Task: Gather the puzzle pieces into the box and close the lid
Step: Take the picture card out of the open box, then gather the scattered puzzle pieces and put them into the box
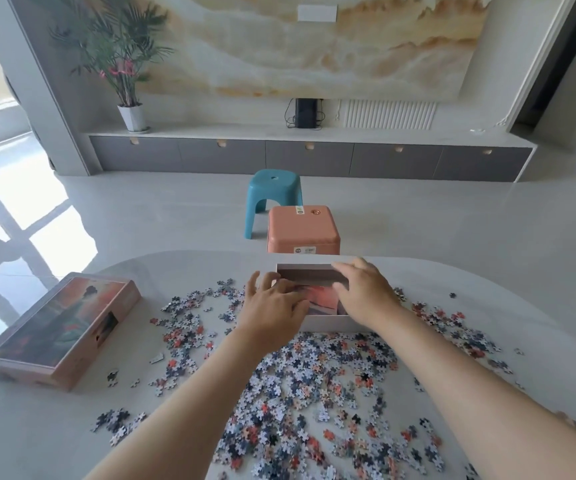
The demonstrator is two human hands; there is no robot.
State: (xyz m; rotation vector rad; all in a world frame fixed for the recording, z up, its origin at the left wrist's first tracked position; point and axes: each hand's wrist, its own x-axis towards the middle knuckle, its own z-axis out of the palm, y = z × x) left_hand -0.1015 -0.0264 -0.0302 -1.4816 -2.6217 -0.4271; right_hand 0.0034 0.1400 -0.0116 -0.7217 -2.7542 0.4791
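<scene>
Several small puzzle pieces [317, 386] lie scattered over the white table [23, 431], thickest in front of me. The open white box [328, 323] sits at the table's far middle, with a pink picture sheet [321, 295] inside. My left hand [272, 308] rests over the box's left edge, fingers spread and reaching into it. My right hand [364, 289] lies over the box's right side, fingers bent down inside. Whether either hand holds pieces is hidden. The box lid [59, 327], printed with a pink and dark picture, lies face up at the left.
Beyond the table's far edge stand an orange stool [302, 233] and a teal stool [274, 199] on the glossy floor. A low grey cabinet [307, 159] and a potted plant [124, 64] line the back wall.
</scene>
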